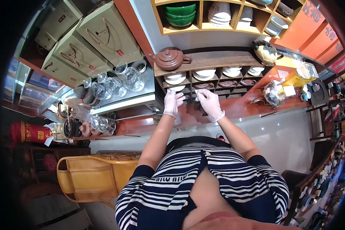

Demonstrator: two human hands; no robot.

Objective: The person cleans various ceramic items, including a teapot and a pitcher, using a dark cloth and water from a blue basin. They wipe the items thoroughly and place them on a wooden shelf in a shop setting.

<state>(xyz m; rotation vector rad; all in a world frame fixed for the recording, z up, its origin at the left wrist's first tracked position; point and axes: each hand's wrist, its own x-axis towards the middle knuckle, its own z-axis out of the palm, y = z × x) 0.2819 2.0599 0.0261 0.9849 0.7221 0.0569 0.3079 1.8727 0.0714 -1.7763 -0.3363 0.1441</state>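
Note:
Both hands wear thin white gloves and reach to the front of a dark wooden compartment rack. My left hand [172,103], its fingers partly apart, is just below a stack of white dishes [175,78] in the left compartment. I see nothing held in it. My right hand [210,104] is beside it with curled fingers, just under a small brown teapot [204,85]. A dark patch shows below these fingers; whether it is an object or shadow I cannot tell. More white dishes [203,74] fill the upper row. On the rack's top [218,59] rests a larger brown clay teapot [170,59].
A yellow-and-dark pot [265,53] sits at the rack's right end. Glass pitchers [133,79] stand on a shelf at left, below paper gift bags [107,34]. Green bowls [180,15] occupy a wall shelf above. A plastic-wrapped bundle [274,93] lies on the red-brown counter [247,105].

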